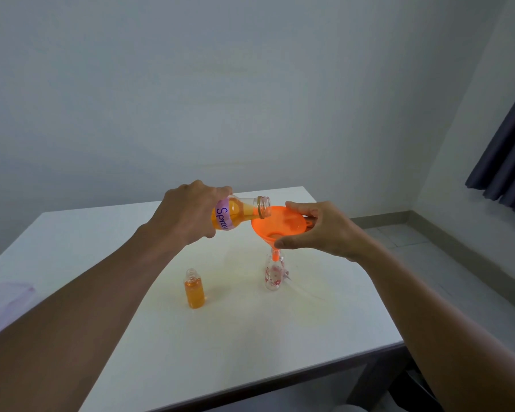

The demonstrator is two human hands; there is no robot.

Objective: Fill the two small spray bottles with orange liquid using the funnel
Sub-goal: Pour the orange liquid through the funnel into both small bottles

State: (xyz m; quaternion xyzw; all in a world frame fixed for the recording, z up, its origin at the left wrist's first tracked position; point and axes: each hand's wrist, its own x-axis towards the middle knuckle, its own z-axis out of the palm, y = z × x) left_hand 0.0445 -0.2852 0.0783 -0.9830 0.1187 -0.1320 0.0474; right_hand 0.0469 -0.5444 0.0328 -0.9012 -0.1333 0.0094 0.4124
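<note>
Labelled bottle (239,213) tipped over the orange funnel (280,223)!
Your left hand (187,214) grips it; your right hand (324,230) pinches the funnel, seated in the floral spray bottle (274,276).

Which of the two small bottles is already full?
The plain small bottle standing alone on the left, orange to its shoulder. The flowered bottle, with the funnel in its neck, looks empty.

On the surface (250,346), a funnel (280,223) sits in the right bottle (274,276); the left bottle (195,289) stands apart, slightly nearer; possibly a cap (287,275) lies behind the right one.
</note>
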